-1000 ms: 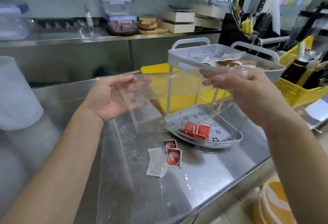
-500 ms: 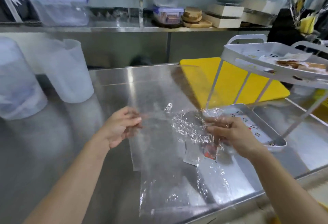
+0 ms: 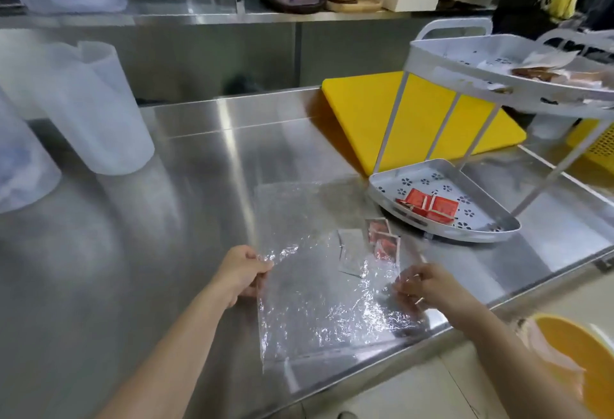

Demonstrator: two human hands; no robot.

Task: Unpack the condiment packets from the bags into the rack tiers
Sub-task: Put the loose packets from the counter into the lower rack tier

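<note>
Here, you are pinching the clear bag (image 3: 319,285) flat on the worktop (image 3: 166,219), left hand (image 3: 241,272) and right hand (image 3: 428,285) gripping its edges.

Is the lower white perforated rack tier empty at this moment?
No, the lower white perforated rack tier holds a small cluster of red condiment packets near its middle.

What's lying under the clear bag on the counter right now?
Through the clear bag three loose packets show: a pale one and two red ones. Crinkled glare hides whatever lies beneath the near half.
</note>
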